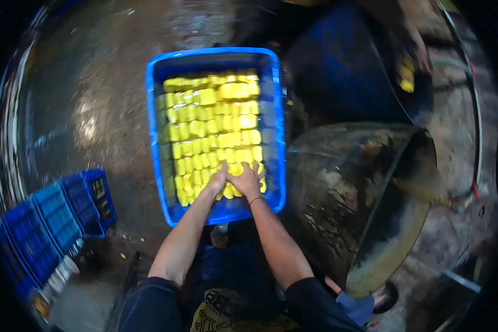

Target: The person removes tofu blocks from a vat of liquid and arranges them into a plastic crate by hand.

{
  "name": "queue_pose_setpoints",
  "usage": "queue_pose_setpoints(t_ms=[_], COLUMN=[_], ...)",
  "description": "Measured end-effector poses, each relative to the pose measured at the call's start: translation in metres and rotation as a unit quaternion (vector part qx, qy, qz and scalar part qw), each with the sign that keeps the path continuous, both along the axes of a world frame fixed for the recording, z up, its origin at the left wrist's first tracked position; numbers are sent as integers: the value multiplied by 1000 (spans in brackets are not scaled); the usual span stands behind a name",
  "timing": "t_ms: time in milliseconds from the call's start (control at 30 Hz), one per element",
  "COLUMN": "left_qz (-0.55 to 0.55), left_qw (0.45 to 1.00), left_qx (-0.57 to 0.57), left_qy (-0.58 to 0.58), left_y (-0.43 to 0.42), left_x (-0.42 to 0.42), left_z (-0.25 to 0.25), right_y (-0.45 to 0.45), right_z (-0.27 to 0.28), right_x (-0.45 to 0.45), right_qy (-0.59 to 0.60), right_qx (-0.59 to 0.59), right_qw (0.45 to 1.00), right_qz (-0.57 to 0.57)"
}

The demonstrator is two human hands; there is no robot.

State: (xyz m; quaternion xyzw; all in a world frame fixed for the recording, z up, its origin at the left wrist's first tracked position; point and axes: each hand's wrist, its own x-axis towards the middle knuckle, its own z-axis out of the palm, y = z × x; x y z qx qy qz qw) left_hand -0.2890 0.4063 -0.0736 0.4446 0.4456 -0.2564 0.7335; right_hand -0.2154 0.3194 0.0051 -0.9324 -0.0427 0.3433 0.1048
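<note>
A blue plastic crate (156,138) holds many small, glossy yellow blocks (205,127) packed in rows; their exact kind I cannot make out. Both arms reach into its near end. My left hand (218,180) rests on the nearer rows, its thumb side showing and its other fingers hidden among the blocks. Close beside it, my right hand (247,180) lies over blocks toward the right, thumb and fingers spread apart. Motion blurs the fingertips somewhat.
To the right lies a large, worn round vessel (332,182), mouth facing right, with a dark blue drum (337,61) beyond it. Another person's hand (420,52) is near yellow pieces (407,74). Blue crates (55,210) stand left on the wet floor (94,110). Another person (359,307) is low right.
</note>
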Motion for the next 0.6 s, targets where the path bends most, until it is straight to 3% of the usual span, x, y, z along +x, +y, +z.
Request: queue_pose_setpoints(t_ms=[67, 100, 167, 200, 233, 267, 300, 333, 367, 400, 433, 467, 500, 533, 567, 600], left_qz=[30, 48, -9, 8, 34, -1, 66, 80, 77, -60, -131, -237, -348, -423, -624, -733], left_qw=[999, 998, 985, 965, 930, 875, 868, 815, 778, 737, 733, 703, 597, 528, 478, 402], left_qx=[29, 42, 171, 248, 321, 407, 350, 341, 252, 273, 209, 191, 243, 264, 279, 300], left_qy=[10, 4, -7, -90, -173, -263, -346, -462, -570, -616, -634, -643, -681, -688, -552, -460], left_y=[-3, -5, -3, -14, -24, -39, -60, -85, -107, -130, -165, -198, -233, -272, -301, -322], left_x=[13, 18, 36, 64, 94, 124, 156, 178, 199, 213, 231, 250, 268, 281, 289, 295], left_z=[18, 23, 50, 88, 143, 215, 287, 344, 381, 415, 437, 435, 424, 397, 377, 357], right_y=[-28, -33, -48, -60, -72, -91, -117, -150, -180, -210, -240, -285, -332, -371, -381, -391], right_z=[18, 55, 152, 215, 271, 321, 359, 382, 385, 387, 368, 331, 279, 226, 206, 187], right_x=[20, 27, 27, 31, 28, 35, 39, 49, 59, 70, 78, 93, 105, 105, 109, 113], right_qy=[-34, -52, -47, -6, -36, -82, -124, -155, -176, -195, -203, -187, -168, -152, -21, 119], right_qx=[137, 199, 391, 467, 523, 524, 524, 493, 473, 455, 443, 390, 335, 275, 154, 23], right_qw=[990, 978, 917, 879, 844, 844, 842, 856, 858, 856, 829, 872, 908, 938, 978, 989], right_qz=[-14, -38, -71, -99, -115, -82, -45, -35, -93, -151, -273, -230, -185, -142, -137, -87])
